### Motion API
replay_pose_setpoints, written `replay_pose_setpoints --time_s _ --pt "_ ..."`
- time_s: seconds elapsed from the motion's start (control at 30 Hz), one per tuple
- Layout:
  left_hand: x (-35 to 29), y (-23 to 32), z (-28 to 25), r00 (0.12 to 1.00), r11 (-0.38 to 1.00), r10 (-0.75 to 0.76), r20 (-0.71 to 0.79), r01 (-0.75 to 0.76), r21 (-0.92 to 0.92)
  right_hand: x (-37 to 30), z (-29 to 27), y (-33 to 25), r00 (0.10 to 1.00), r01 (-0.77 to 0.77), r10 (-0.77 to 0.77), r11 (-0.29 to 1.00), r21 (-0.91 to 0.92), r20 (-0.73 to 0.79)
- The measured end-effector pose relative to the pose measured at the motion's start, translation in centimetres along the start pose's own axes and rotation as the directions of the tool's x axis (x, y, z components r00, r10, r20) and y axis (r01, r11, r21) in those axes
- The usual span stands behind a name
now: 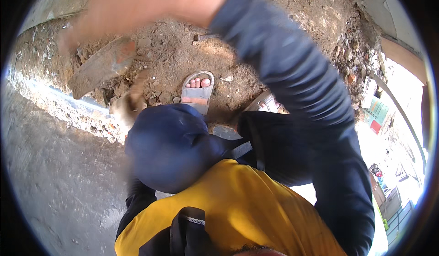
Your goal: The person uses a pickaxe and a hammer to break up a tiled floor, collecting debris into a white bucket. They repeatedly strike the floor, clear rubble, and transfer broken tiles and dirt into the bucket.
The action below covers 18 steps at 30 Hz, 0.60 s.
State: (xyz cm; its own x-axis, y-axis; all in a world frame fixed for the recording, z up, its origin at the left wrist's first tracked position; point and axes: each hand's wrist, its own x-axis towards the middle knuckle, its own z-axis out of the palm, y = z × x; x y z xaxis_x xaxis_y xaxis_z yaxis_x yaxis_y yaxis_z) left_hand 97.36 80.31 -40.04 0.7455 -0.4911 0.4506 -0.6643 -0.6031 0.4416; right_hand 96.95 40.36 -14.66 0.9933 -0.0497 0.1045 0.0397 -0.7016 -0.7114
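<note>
My right hand (160, 2) reaches across the top of the view, smeared by motion. Its fingers cannot be made out clearly, nor can anything they might hold. Below it lies a flat, tapered, dirt-coloured piece (103, 68) with an orange patch; whether it is a tool blade or a slab is unclear. Beside my bent knee, my left hand (127, 106) appears as a blurred shape close to the near end of that flat piece. My left forearm is mostly hidden behind the knee, and I cannot tell whether the hand grips anything.
Loose soil and rubble (164, 50) surround my sandalled foot (197, 91). A broken edge (68, 112) separates the dirt from a grey concrete floor (68, 173) at left. More rubble (350, 59) lies at far right, near a curved strip (402, 114).
</note>
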Motion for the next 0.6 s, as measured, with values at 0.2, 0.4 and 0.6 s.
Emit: replay_pose_setpoints --time_s 0.2,0.4,0.6 --pt "9.0 -0.2 -4.6 0.992 0.825 -0.082 0.095 0.014 0.565 -12.3 -15.4 10.4 0.923 -0.362 0.327 0.917 -0.169 -0.200" --pt "16.8 15.5 9.1 0.706 0.815 0.540 0.458 -0.574 -0.078 -34.7 -7.3 15.4 0.585 -0.811 0.790 0.567 -0.144 -0.184" --pt "17.0 20.8 19.3 0.400 0.596 0.752 0.525 -0.752 -0.282 -52.2 6.5 19.8 0.246 -0.910 0.932 0.317 0.268 -0.268"
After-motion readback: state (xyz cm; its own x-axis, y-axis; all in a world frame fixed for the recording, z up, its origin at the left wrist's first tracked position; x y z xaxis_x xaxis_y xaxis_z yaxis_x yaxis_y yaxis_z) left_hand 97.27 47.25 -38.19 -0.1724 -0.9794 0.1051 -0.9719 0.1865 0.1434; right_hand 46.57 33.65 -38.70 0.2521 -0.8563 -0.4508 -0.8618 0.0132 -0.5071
